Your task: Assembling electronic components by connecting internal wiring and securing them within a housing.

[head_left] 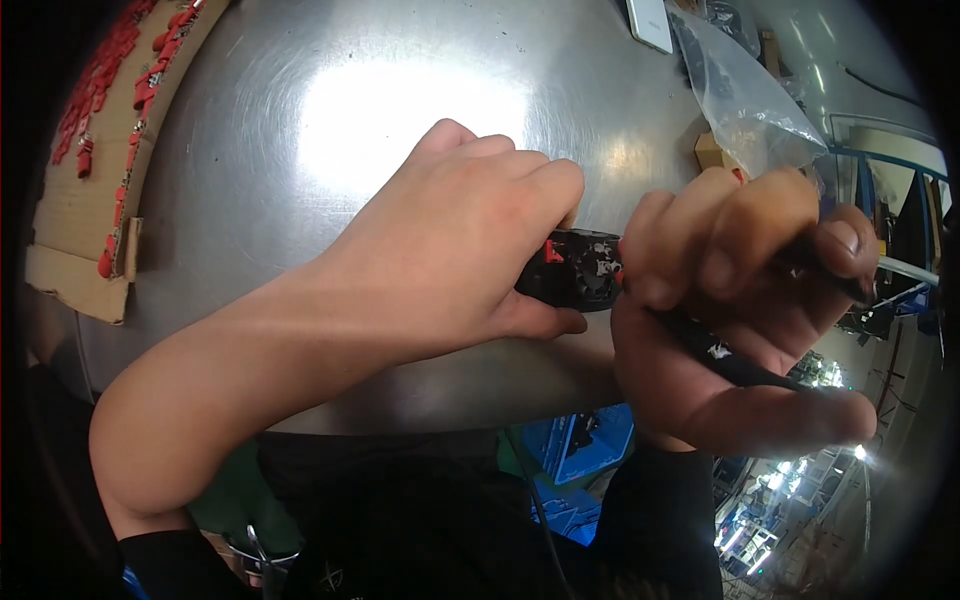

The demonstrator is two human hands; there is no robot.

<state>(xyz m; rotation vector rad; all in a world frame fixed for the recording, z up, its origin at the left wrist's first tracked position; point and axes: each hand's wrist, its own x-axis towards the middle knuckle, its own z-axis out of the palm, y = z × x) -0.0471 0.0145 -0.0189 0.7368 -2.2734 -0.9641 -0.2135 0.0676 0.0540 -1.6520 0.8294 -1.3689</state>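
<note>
In the middle, my left hand (480,215) is closed round a scuffed black housing (585,270) with a small red mark and bare, worn patches. Most of that housing is hidden in my palm. Close to the camera on the right, my right hand (730,290) grips a black tool (725,358) with what look like two handles, like those of pliers. Its working end is hidden behind my fingers. A bit of red shows where my right fingers meet the housing, and I cannot tell which thing it belongs to.
A metal table (300,150) lies under my hands. At the left, a cardboard tray (90,225) holds several red parts. A clear plastic bag (745,95) and a white phone-like slab (650,24) lie at the far right. Below the near edge stands a blue crate (590,450).
</note>
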